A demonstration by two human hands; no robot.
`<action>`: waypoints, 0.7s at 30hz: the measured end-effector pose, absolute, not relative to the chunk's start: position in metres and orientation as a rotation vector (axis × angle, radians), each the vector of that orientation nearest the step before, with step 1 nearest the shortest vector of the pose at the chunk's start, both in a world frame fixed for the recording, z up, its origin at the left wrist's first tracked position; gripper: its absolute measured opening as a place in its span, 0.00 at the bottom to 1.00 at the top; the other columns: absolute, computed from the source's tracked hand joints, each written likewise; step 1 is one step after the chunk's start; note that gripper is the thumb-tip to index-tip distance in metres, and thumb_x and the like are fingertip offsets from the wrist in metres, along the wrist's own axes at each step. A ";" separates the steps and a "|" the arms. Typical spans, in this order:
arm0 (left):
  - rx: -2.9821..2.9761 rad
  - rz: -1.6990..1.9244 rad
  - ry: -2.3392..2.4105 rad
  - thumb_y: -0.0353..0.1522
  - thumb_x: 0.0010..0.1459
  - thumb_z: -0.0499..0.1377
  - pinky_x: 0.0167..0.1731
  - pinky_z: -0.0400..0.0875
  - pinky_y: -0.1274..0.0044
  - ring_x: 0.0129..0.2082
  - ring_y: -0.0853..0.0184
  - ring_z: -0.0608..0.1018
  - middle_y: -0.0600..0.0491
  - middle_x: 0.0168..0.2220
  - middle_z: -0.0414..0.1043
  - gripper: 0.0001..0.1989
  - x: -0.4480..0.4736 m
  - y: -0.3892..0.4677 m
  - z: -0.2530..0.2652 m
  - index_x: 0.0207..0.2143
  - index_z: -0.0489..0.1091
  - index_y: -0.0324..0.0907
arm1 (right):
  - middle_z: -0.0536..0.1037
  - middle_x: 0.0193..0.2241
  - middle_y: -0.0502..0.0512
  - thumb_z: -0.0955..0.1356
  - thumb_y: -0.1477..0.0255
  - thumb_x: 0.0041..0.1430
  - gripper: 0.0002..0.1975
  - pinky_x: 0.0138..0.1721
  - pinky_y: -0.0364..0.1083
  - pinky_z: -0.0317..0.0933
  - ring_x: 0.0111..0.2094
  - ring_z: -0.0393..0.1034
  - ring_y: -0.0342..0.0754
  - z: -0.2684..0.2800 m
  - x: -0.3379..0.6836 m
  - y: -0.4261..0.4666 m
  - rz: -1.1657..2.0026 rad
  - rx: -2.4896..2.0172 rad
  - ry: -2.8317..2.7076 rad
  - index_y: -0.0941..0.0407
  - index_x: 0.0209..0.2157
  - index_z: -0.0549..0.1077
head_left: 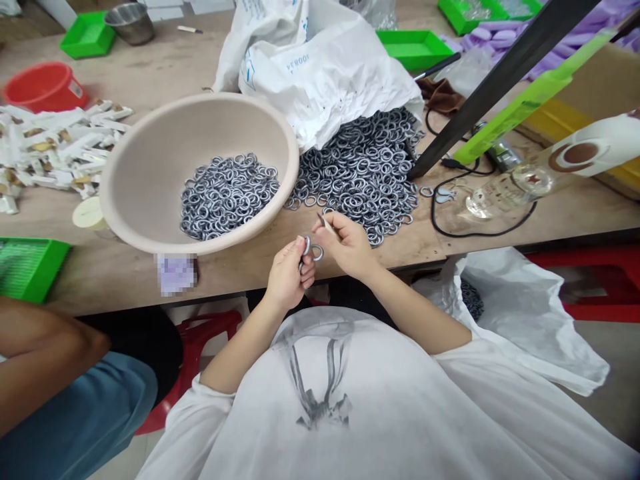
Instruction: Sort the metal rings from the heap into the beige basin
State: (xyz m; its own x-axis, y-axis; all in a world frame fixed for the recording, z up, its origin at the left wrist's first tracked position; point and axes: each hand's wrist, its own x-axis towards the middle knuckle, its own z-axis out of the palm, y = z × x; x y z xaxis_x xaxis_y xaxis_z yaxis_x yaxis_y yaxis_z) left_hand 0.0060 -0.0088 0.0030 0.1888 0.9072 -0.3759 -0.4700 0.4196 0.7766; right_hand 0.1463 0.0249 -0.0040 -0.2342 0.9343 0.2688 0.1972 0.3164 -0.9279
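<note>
1. Head view: the left hand (289, 275) pinches a metal ring (317, 253) at the table (250, 267) edge, just in front of the body
2. The right hand (350, 245) grips a thin tool (323, 222), its tip just above the ring
3. The bowl (150, 167) holds a modest heap of rings; I judge these the finished ones
4. A larger pile (365, 173) lies loose beside the bowl, spilling from the bag (320, 73), so most work seems left

One beige bowl (150, 167), one red tub (43, 85), four green trays (87, 35).
</note>
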 end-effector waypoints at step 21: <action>0.621 1.025 0.847 0.48 0.51 0.67 0.10 0.48 0.85 0.11 0.79 0.53 0.63 0.13 0.52 0.26 0.003 -0.019 0.003 0.20 0.59 0.41 | 0.61 0.20 0.47 0.60 0.53 0.67 0.26 0.27 0.44 0.43 0.23 0.54 0.41 0.011 0.160 0.013 0.589 -1.114 -2.181 0.55 0.20 0.60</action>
State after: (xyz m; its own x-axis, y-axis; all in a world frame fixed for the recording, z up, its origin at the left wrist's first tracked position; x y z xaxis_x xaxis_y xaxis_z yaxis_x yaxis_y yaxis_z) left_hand 0.0030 -0.0192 0.0033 0.2643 0.9137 -0.3088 -0.4754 0.4020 0.7826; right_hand 0.1597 0.0130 0.0108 -0.4578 0.8304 0.3175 0.5575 0.5464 -0.6251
